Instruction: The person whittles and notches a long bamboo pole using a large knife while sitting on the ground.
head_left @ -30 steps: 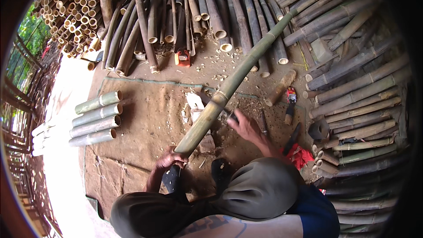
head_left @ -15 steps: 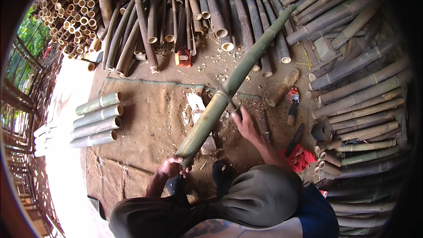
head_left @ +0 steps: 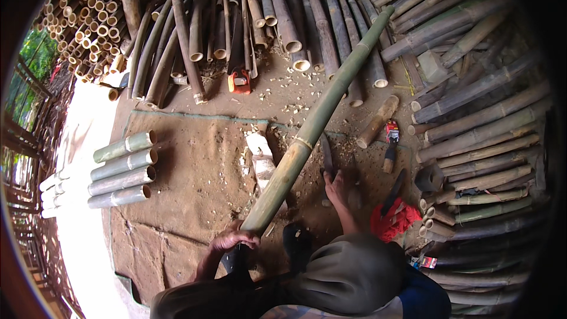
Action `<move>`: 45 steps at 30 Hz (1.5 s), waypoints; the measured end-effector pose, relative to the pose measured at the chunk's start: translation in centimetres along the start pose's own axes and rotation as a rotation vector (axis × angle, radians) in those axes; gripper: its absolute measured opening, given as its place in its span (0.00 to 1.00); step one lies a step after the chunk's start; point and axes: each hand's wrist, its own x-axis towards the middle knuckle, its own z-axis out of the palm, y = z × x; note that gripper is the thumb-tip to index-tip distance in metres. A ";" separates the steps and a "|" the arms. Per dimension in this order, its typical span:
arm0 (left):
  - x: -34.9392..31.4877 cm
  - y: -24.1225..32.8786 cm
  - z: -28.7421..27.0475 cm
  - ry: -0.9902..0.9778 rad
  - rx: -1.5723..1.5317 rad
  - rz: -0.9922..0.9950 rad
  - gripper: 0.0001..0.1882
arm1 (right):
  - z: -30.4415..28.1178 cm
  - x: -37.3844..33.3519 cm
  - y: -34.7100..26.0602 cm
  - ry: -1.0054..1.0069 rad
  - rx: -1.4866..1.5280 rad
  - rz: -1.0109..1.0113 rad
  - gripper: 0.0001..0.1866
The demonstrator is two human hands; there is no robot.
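A long green bamboo pole (head_left: 319,119) slants across the middle, its near end low and its far end up to the right. My left hand (head_left: 235,237) is closed around the near end. Right of the pole, my right hand (head_left: 336,190) is closed on a knife (head_left: 326,152), its dark blade pointing away from me and apart from the bamboo. The fingers partly hide the handle. Beneath the pole lies a pale wooden block (head_left: 260,152), partly covered by it.
Short cut bamboo tubes (head_left: 123,172) lie at left on brown sacking (head_left: 189,171). An orange-handled saw (head_left: 239,81) lies among poles at the back. Right are a short bamboo piece (head_left: 378,120), a red cloth (head_left: 396,218), a dark-bladed tool (head_left: 393,192) and stacked poles (head_left: 478,106).
My right hand has drawn the knife away from the bamboo, back toward me and slightly right. The pole's near end and my left hand have shifted slightly right and down.
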 end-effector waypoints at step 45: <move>-0.8 42.3 21.1 0.520 1.101 1.256 0.59 | -17.3 2.4 -24.9 0.303 1.173 -0.936 0.36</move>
